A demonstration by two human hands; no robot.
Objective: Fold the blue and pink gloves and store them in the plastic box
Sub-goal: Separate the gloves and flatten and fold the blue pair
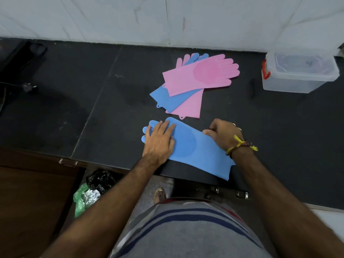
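A: You're working the blue glove (pixel 193 148) at the near edge of the dark counter (pixel 93 90). It's lying flat, long axis running from upper left to lower right across you, fingers pointing left and a little away, cuff trailing toward your right hip and just overhanging the counter lip.

B: And the hands?

A: Your left hand (pixel 158 142) is pressing flat, fingers spread, on the glove's finger end. It isn't gripping anything, just pinning. Your right hand (pixel 221 135) is curling over the far long edge near the cuff half; fingers look closed toward a pinch, but I can't tell whether any rubber is actually between them.

B: So which way does the fold go?

A: Judging from this, you're setting up to fold along that long axis or bring cuff to fingers. The cuff lies right of and nearer to you than your right hand, so that hand is the closer one for lifting it; the left is anchoring.

B: The rest?

A: The remaining gloves (pixel 188 84), two pink and one blue, are lying stacked just beyond, fingers pointing away and right. The plastic box (pixel 297 73) is sitting far right by the wall, well apart; its lid looks on, so nothing is stored yet.
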